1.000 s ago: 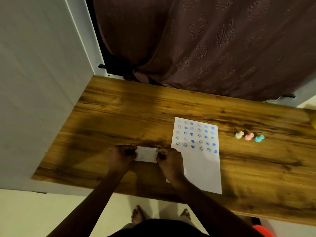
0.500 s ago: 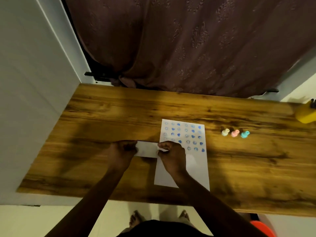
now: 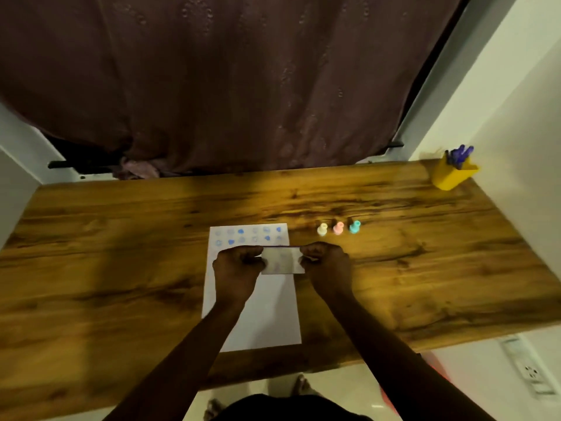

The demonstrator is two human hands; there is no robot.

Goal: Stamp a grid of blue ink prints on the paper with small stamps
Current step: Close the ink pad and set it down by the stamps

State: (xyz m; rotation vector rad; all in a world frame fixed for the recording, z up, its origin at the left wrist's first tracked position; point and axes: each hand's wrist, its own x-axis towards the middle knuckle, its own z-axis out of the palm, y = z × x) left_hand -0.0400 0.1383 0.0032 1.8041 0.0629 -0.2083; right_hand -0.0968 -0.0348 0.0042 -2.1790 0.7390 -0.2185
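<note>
A white sheet of paper (image 3: 267, 311) lies on the wooden table (image 3: 121, 253), with rows of blue prints across its far end. My left hand (image 3: 235, 270) and my right hand (image 3: 329, 265) each pinch one end of a small pale card (image 3: 282, 260), holding it over the printed part of the sheet. The card and my hands hide the nearer rows of prints. Three small stamps stand in a row right of the paper: a cream stamp (image 3: 322, 229), a pink stamp (image 3: 338, 228) and a teal stamp (image 3: 353, 226).
A yellow pen cup (image 3: 450, 176) with blue pens stands at the table's far right corner. A dark curtain (image 3: 243, 86) hangs behind the table. White walls close in on both sides. A wall socket (image 3: 531, 373) is at the lower right.
Both hands carried the small card rightward, from the table left of the paper to over the printed rows. The camera swung right, bringing the yellow cup into view.
</note>
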